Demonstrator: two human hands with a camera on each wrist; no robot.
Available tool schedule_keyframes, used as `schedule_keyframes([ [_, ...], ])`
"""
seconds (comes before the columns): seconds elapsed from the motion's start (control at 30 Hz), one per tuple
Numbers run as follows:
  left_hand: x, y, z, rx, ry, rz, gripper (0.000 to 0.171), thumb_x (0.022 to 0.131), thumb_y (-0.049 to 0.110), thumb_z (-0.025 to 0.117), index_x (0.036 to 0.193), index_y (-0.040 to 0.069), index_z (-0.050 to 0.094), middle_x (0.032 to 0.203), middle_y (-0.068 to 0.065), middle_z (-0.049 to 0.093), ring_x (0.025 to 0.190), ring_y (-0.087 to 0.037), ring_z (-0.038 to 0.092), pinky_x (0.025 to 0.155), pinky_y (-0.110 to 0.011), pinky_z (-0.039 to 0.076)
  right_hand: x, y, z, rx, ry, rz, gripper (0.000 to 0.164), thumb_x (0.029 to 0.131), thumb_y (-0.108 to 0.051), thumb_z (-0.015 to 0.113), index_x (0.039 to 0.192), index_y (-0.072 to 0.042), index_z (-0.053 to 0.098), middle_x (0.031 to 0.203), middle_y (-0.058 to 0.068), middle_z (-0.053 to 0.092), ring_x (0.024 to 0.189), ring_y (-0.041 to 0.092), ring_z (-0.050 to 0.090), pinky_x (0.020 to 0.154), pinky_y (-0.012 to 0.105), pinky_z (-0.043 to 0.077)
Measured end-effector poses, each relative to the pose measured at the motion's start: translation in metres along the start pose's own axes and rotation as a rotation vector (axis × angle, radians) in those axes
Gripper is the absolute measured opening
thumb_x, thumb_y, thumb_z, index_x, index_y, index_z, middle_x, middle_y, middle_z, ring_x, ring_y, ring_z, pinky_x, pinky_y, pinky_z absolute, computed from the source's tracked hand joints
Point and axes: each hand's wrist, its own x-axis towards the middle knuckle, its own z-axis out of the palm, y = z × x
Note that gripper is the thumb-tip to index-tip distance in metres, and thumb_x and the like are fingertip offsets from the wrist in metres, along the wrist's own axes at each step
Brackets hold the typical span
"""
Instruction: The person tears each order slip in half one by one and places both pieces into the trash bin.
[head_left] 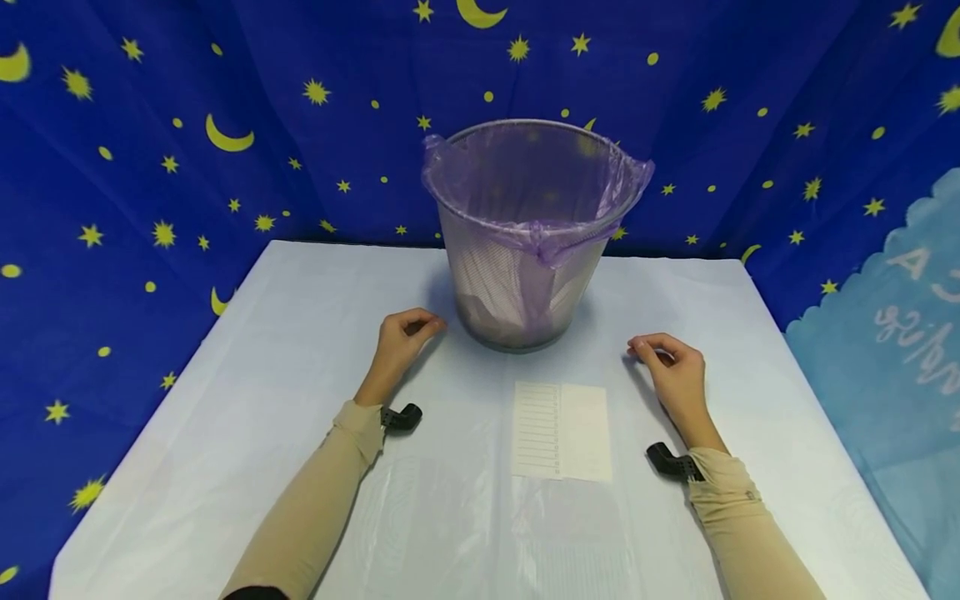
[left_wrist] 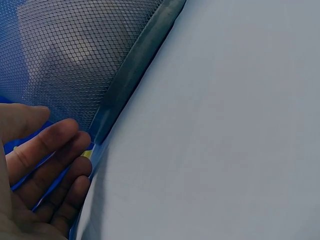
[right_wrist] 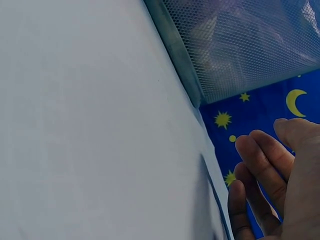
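A mesh wastebasket (head_left: 487,275) stands upright at the back of the table, lined with a purple plastic bag (head_left: 542,242) folded over its rim. My left hand (head_left: 405,342), loosely curved with nothing in it, is just left of the basket's base. To the right and a little farther from the basket, my right hand (head_left: 675,371) is likewise relaxed and holds nothing. In front of the basket, between the hands, lies an open notebook or pair of sheets (head_left: 585,433), its left page lined. In both wrist views the thumb is apart from the fingers (left_wrist: 75,150).
A white cloth (head_left: 262,350) covers the table. Behind it hangs a dark blue curtain (head_left: 337,142) with yellow stars and moons. A light blue patch with white lettering (head_left: 892,333) is at the right. Black wrist cameras (head_left: 405,418) sit on both cuffs.
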Motion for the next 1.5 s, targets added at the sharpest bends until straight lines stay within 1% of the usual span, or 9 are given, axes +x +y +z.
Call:
schedule_keyframes([
  [0.1,0.001,0.0,0.001,-0.01,-0.002,-0.005,0.014,0.097,0.008,0.075,0.099,-0.005,0.079,0.099,-0.024,0.077,0.09,-0.04,0.07,0.076,-0.017,0.051,0.001,-0.001,0.0,-0.011,0.002,0.0,0.016,0.101,-0.003,0.069,0.101,0.01,0.076,0.098,0.031,0.074,0.086,0.005,0.073,0.08,0.014,0.055],
  [0.13,0.002,-0.004,0.001,-0.007,0.003,0.006,0.014,0.097,0.01,0.076,0.098,-0.004,0.08,0.099,-0.023,0.077,0.089,-0.038,0.07,0.076,-0.017,0.051,0.001,-0.001,0.001,-0.011,0.002,0.001,0.015,0.101,-0.003,0.069,0.101,0.01,0.076,0.098,0.031,0.074,0.086,0.006,0.073,0.08,0.014,0.055],
  [0.2,0.001,-0.004,0.003,-0.01,0.005,0.011,0.013,0.097,0.008,0.076,0.098,-0.005,0.079,0.099,-0.024,0.077,0.088,-0.038,0.07,0.075,-0.016,0.051,0.0,-0.002,0.002,-0.01,0.002,0.0,0.015,0.101,-0.003,0.069,0.101,0.01,0.076,0.098,0.031,0.074,0.087,0.008,0.074,0.08,0.014,0.055],
  [0.43,-0.001,-0.003,0.008,0.027,0.008,0.02,0.015,0.094,0.008,0.079,0.098,-0.007,0.079,0.1,-0.027,0.077,0.08,-0.008,0.065,0.077,-0.015,0.048,-0.004,-0.007,0.009,0.011,-0.041,-0.017,0.013,0.1,-0.001,0.07,0.1,0.011,0.076,0.097,0.032,0.074,0.085,0.013,0.075,0.081,0.014,0.056],
  [0.53,-0.003,-0.002,0.011,0.048,0.008,0.017,0.014,0.093,0.01,0.08,0.096,-0.004,0.08,0.097,-0.022,0.077,0.08,-0.003,0.063,0.078,-0.016,0.048,-0.005,-0.01,0.012,0.006,-0.058,-0.024,0.012,0.099,-0.001,0.071,0.098,0.009,0.077,0.095,0.031,0.075,0.085,0.019,0.076,0.081,0.014,0.056],
  [0.67,-0.005,-0.001,0.015,0.077,-0.001,0.048,0.012,0.093,0.01,0.08,0.095,-0.002,0.08,0.094,-0.018,0.078,0.081,-0.005,0.063,0.079,-0.019,0.05,-0.007,-0.013,0.014,-0.009,-0.079,-0.029,0.011,0.099,-0.002,0.072,0.098,0.008,0.077,0.094,0.029,0.076,0.085,0.025,0.076,0.08,0.013,0.055],
  [0.87,-0.009,0.003,0.022,0.101,-0.032,0.075,0.011,0.093,0.009,0.08,0.095,-0.002,0.08,0.097,-0.019,0.078,0.083,-0.012,0.066,0.08,-0.02,0.051,-0.009,-0.016,0.018,-0.003,-0.094,-0.038,0.01,0.098,-0.001,0.071,0.097,0.007,0.078,0.094,0.027,0.076,0.085,0.014,0.073,0.082,0.012,0.054],
  [1.07,-0.014,0.006,0.029,0.109,-0.056,0.108,0.01,0.092,0.005,0.08,0.096,-0.004,0.08,0.097,-0.021,0.078,0.086,-0.028,0.068,0.08,-0.025,0.051,-0.011,-0.018,0.021,-0.007,-0.107,-0.055,0.009,0.098,0.001,0.071,0.095,0.007,0.078,0.093,0.026,0.077,0.085,0.007,0.071,0.083,0.012,0.053],
  [1.5,-0.022,0.01,0.042,0.105,-0.133,0.127,0.008,0.092,0.008,0.081,0.093,0.0,0.08,0.094,-0.015,0.079,0.088,-0.025,0.071,0.082,-0.025,0.054,-0.016,-0.023,0.029,-0.044,-0.118,-0.053,0.008,0.097,0.0,0.072,0.094,0.003,0.078,0.093,0.02,0.078,0.083,-0.001,0.068,0.083,0.01,0.048],
])
